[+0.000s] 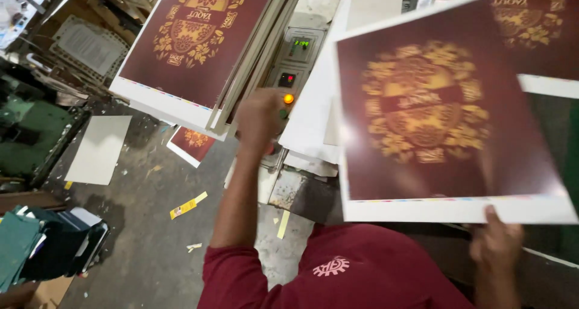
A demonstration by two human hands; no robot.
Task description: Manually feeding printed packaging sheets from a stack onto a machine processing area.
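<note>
- Fingers of our left hand (260, 119) curl loosely together at the machine's control panel (295, 62), touching beside a glowing orange button (288, 98).
- Our right hand (496, 244) pinches the white lower margin of a maroon printed sheet (440, 116) with gold ornament — thumb on top, fingers beneath.
- A stack of like sheets (199, 44) lies left of the panel, another sheet (531, 25) at upper right.
- Grey floor (145, 224) lies open to our left, littered with scraps.

Your left hand (260, 119): arm extended fwd, fingers curled. Your right hand (496, 244): low, thumb up, fingers pinched shut.
</note>
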